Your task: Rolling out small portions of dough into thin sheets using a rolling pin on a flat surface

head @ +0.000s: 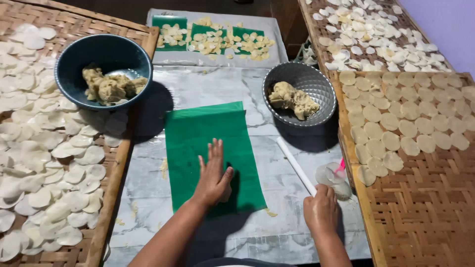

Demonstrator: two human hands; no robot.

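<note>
Left hand (213,174) flat, fingers released, on green sheet (208,133); right hand (320,210) fingers clenched around white rod (295,165).

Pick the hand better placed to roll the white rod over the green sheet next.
Right, probably. The right hand already grips the white rod at its near end, beside the green sheet. The left hand lies flat on the sheet, pinning it.

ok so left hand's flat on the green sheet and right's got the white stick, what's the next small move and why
Probably bring the white rod over onto the green sheet. The left hand already lies flat on the sheet, while the right hand grips the rod's near end off to the side, on the marbled surface.
</note>
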